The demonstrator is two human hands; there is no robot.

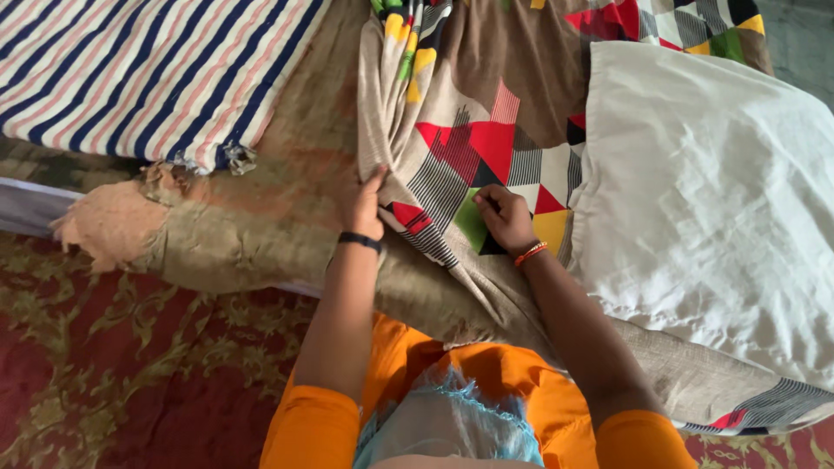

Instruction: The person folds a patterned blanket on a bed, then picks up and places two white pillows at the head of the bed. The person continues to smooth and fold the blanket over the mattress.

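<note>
A beige bedsheet (469,130) printed with red, yellow, green and striped triangles lies bunched on a worn brown mattress (261,217). My left hand (367,208), with a black band on the wrist, presses flat on the sheet's left fold, fingers pointing up. My right hand (504,217), with an orange-red wrist thread, pinches the sheet near a green triangle. Both hands sit close together at the sheet's near edge.
A white pillow (712,200) lies on the right, overlapping the sheet. A blue, pink and white striped cloth (148,69) covers the mattress at the upper left. The mattress cover is torn at the left corner (109,226). A red patterned floor (130,373) lies below.
</note>
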